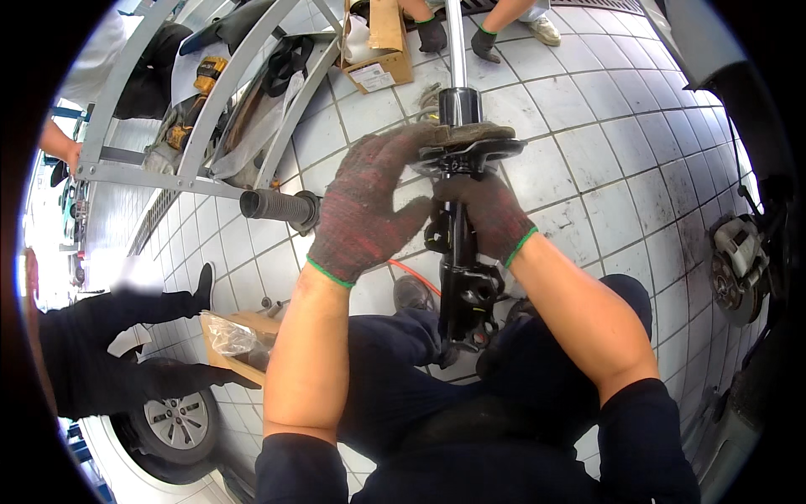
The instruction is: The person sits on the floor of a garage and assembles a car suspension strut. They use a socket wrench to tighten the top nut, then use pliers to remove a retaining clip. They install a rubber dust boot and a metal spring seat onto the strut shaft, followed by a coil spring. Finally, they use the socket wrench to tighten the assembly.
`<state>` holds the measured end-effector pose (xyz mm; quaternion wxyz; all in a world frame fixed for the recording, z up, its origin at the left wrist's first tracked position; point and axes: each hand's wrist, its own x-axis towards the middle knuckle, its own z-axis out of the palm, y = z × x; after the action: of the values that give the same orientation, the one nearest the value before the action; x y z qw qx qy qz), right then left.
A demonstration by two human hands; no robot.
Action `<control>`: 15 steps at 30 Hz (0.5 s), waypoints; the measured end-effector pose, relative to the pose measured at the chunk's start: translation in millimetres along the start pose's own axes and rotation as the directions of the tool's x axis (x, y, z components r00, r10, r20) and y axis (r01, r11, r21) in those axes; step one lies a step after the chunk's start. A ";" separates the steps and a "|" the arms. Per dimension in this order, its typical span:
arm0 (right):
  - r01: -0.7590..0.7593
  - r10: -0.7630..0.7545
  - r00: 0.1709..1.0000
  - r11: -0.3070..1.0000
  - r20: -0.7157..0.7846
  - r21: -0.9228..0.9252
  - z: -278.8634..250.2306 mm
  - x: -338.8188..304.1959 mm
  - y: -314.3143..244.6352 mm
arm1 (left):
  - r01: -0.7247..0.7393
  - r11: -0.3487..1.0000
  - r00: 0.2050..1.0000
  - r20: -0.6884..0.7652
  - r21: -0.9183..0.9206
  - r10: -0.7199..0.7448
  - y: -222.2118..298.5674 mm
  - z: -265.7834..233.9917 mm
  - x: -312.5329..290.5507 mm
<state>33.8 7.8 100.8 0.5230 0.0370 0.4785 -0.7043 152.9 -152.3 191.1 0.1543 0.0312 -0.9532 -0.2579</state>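
Observation:
A black strut (460,294) with a bright chrome rod stands in front of me, its lower bracket down between my legs. My right hand (487,210), in a dark knit glove, is closed round its body just under the round spring seat (508,149). On that seat lies a worn, brownish ring-shaped pad (487,132). My left hand (365,197), gloved too, has its fingers closed on the pad's left side, the thumb pointing toward the strut body. The left fingertips are partly hidden. A ribbed black dust boot (281,207) is left of my left hand.
A grey metal rack (143,176) with yellow-black power tools (210,74) stands at the upper left. Another person's gloved hands (432,35) are beyond the rod, near a cardboard box (386,63). An open carton (239,323) lies left; a brake disc (735,290) is at right.

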 end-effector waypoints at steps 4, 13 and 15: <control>-0.025 0.024 0.999 0.999 0.029 0.046 4.1 -9.3 0.8 | 0.131 0.985 0.991 0.025 -0.116 -0.129 -8.3 9.9 2.4; -0.247 0.250 0.965 0.968 0.081 -0.040 10.6 -11.6 24.6 | 0.394 0.835 0.909 0.297 -0.383 -0.293 -44.3 0.5 -14.1; -0.276 0.280 0.956 0.960 0.092 -0.051 12.9 -11.5 28.0 | 0.471 0.740 0.875 0.359 -0.481 -0.323 -56.8 -6.9 -22.2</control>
<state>66.4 6.8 96.3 0.6405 0.0594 0.4553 -0.6155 175.0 -201.6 162.0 -0.0249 0.1562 -0.8189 -0.5517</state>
